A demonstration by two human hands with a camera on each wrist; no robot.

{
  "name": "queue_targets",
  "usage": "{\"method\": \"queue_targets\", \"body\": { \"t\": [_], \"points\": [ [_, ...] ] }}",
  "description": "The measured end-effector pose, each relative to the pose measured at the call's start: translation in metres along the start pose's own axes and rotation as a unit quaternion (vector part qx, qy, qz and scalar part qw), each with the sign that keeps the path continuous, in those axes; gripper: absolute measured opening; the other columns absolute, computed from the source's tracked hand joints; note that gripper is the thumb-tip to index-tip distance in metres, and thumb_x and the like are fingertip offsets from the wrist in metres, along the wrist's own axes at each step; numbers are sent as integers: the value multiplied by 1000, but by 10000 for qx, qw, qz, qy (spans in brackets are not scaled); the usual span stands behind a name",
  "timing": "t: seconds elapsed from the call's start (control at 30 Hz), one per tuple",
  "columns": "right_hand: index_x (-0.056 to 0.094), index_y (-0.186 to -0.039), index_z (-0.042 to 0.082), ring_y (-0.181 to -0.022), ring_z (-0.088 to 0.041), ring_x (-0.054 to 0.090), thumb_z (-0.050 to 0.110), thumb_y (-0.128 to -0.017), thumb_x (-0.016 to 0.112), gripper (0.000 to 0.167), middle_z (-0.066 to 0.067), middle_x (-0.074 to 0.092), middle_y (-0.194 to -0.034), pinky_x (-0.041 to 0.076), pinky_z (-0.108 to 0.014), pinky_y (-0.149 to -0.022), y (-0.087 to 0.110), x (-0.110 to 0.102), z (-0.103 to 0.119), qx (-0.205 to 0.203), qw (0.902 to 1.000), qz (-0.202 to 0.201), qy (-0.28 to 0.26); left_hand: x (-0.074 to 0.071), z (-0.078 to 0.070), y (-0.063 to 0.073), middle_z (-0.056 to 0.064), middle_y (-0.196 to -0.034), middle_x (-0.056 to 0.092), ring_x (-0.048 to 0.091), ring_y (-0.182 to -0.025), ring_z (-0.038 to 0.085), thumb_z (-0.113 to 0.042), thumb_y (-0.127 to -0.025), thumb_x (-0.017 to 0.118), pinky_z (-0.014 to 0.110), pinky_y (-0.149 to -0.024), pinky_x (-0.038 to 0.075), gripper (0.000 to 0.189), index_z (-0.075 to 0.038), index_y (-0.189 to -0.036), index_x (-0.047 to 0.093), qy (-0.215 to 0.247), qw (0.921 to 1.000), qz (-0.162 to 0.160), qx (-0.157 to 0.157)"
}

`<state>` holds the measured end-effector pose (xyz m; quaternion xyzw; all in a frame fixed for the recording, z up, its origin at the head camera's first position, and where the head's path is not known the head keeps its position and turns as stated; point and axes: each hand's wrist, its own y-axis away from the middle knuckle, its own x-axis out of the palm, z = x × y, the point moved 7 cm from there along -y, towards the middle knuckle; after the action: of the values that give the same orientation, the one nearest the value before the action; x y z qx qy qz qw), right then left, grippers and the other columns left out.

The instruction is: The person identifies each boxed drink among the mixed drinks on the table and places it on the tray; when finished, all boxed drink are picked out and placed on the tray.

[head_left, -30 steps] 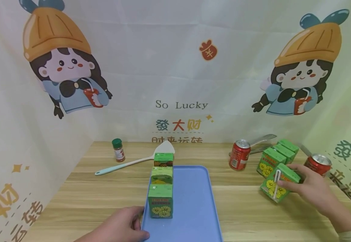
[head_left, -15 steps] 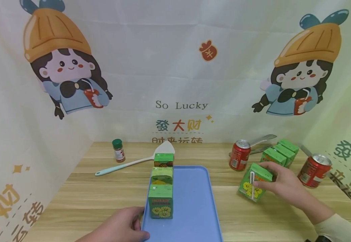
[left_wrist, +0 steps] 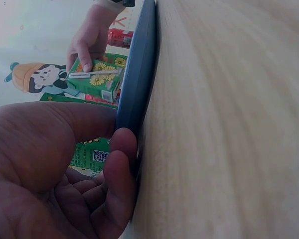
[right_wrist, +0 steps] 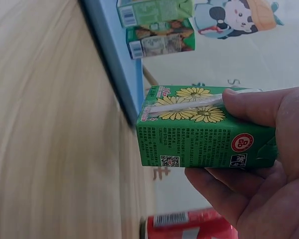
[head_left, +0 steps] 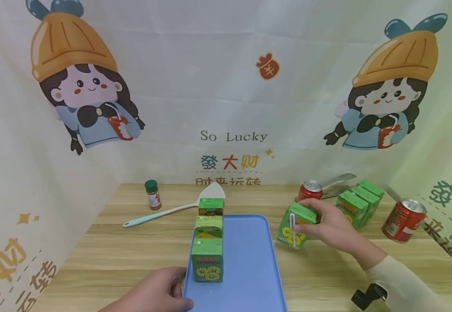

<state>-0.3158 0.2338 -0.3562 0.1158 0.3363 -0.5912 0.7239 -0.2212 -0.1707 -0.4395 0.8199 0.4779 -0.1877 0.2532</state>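
My right hand [head_left: 329, 225] grips a green drink carton [head_left: 297, 225] with yellow flowers and a white straw on its front. In the right wrist view the thumb lies on the straw side of this carton [right_wrist: 204, 134] and the fingers lie under it. It is tilted, just right of the blue tray [head_left: 245, 260]. My left hand [head_left: 159, 290] pinches the tray's left edge, thumb above and fingertips beneath, as the left wrist view shows. Three green cartons stand in a row along the tray's left side, the front one [head_left: 207, 262] bearing yellow flowers.
A red can [head_left: 311, 190] stands partly hidden behind my right hand, another red can [head_left: 404, 220] farther right. Between them are several green cartons [head_left: 360, 201] and metal utensils [head_left: 339, 180]. At the back left are a spatula [head_left: 163, 212] and a green-capped jar [head_left: 153, 195].
My right hand has carried the drink carton leftward, away from the other cartons on the right, to near the tray's right edge. My left hand and the tray have stayed put.
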Motion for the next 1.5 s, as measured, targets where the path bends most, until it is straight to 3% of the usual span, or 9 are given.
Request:
{"method": "queue_targets", "body": {
  "t": [0.23,0.67,0.9,1.23,1.5],
  "points": [
    [69,-142,7,-95,-23,72,23,-91,94,58,-8,75,-114,60,-41,-80,-20,18,16,-195,9996,178,-60,0,1,-1,3,-75,64,58,-67,19,-14,-91,91,27,-57,42,43,-7,-127,69,-2,9999,-22,123],
    [71,-142,7,-101,-23,71,22,-91,94,59,-7,77,-119,60,-42,-84,-55,50,37,-558,9962,573,349,0,2,-2,3,-75,64,59,-67,19,-14,-90,92,27,-57,42,46,-7,-130,69,-17,9998,-37,189],
    [70,-144,13,-106,-21,71,24,-91,94,59,-2,76,-120,59,-48,-91,-71,62,41,-507,9944,695,611,0,1,-2,3,-75,64,59,-67,18,-15,-90,92,27,-58,42,45,-8,-128,69,-54,9997,-6,223],
    [71,-142,11,-105,-19,70,21,-91,94,57,-1,76,-120,59,-48,-94,-88,76,45,-737,9907,959,625,0,4,-3,3,-76,63,58,-68,19,-16,-92,91,27,-57,41,40,-8,-125,69,6,10000,42,78],
    [70,-142,11,-107,-20,72,20,-92,94,57,-2,76,-121,60,-49,-95,-95,82,40,-760,9904,1006,560,0,3,-2,3,-76,64,58,-67,17,-15,-91,91,27,-57,42,42,-8,-127,70,9,9996,57,275]
  ]
}}
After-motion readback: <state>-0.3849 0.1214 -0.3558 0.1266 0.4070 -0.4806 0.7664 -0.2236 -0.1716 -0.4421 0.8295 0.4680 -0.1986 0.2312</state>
